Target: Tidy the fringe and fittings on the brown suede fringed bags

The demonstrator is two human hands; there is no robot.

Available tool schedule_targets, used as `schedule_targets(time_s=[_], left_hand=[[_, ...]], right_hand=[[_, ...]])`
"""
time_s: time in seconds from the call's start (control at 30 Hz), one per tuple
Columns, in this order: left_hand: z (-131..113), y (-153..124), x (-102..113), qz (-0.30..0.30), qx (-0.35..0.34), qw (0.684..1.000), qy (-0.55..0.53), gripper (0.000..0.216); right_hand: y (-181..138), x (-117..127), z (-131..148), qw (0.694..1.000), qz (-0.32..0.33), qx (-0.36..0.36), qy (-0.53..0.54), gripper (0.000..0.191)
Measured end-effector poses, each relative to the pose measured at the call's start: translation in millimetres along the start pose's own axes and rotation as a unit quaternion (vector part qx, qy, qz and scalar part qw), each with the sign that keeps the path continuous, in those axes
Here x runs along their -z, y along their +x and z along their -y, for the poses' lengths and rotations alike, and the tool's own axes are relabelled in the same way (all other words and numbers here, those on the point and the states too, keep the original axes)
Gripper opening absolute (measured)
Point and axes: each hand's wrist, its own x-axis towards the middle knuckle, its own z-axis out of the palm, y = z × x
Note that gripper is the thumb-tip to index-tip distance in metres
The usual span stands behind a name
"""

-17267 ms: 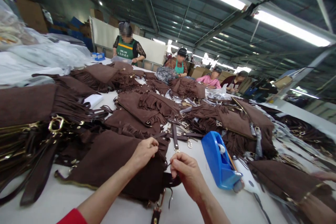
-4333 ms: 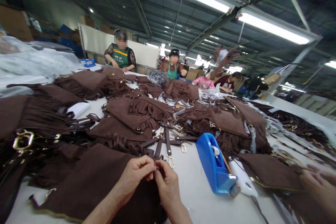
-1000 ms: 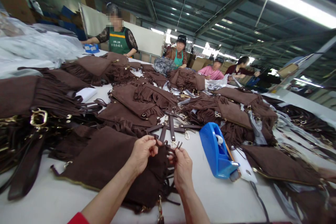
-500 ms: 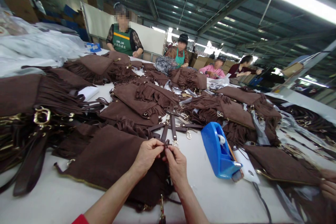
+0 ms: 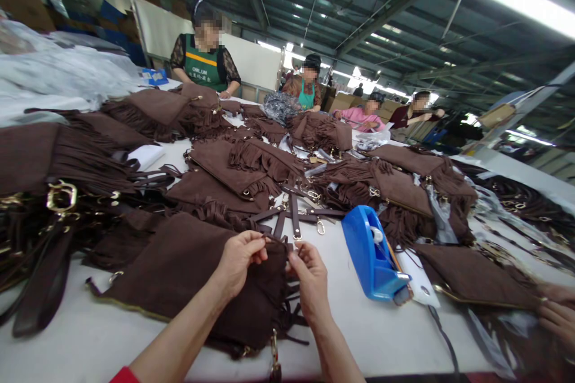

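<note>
The left hand [image 5: 238,257] pinches the upper edge of a brown suede bag [image 5: 188,269] between thumb and fingertips, the other fingers curled in. The right hand [image 5: 309,278] is closed in a pinch too, thumb against forefinger on a thin fringe strip [image 5: 287,251] at the same corner of the bag. The bag lies flat on the white tabletop [image 5: 350,335] right in front of the person, its gold-toned edge turned toward the near side and a metal clasp [image 5: 273,347] hanging at its lower corner.

Just right of the right hand stands a blue tape dispenser [image 5: 371,257] (its roll shows white at the top), apart from the bag. Beyond the hands lie loose brown straps [image 5: 294,218] with metal snap hooks, and behind them more fringed brown bags [image 5: 245,170] spread across the tabletop. At the far left a heap of bags [image 5: 40,167] carries a large gold ring buckle [image 5: 60,194].

At the right edge another person's hand [image 5: 554,311] rests on a flat brown bag [image 5: 471,278].

Across the tabletop a co-worker wears a green apron [image 5: 202,69] with white lettering on the chest that seems to read "OMLUN"; the smaller line beneath it is too small to read. Further along, another wears a teal apron [image 5: 308,102].
</note>
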Motion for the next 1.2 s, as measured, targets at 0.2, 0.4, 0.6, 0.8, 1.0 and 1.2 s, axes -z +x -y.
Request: schedule_targets(time_s=[0.2, 0.4, 0.6, 0.8, 1.0, 1.2], left_hand=[[-6, -12, -9, 0.043, -0.066, 0.995, 0.064, 0.007], [-3, -12, -6, 0.055, -0.037, 0.997, 0.035, 0.002], [2, -8, -8, 0.063, -0.004, 0.997, -0.045, 0.008], [-7, 0, -1, 0.026, -0.015, 0.992, -0.119, 0.016], [16, 3, 21, -0.059, -0.081, 0.994, 0.050, 0.042], [37, -13, 27, -0.050, -0.152, 0.969, 0.189, 0.027]], right_hand=[[-5, -16, 5, 0.991, 0.049, 0.075, -0.099, 0.011], [-7, -11, 1, 0.993, 0.028, 0.040, -0.109, 0.014], [-6, -5, 1, 0.998, 0.002, -0.004, -0.058, 0.016], [9, 10, -4, 0.995, -0.089, -0.035, 0.000, 0.025], [-1, 27, -13, 0.991, -0.090, -0.026, -0.097, 0.033], [-11, 16, -12, 0.968, -0.001, 0.050, -0.245, 0.023]])
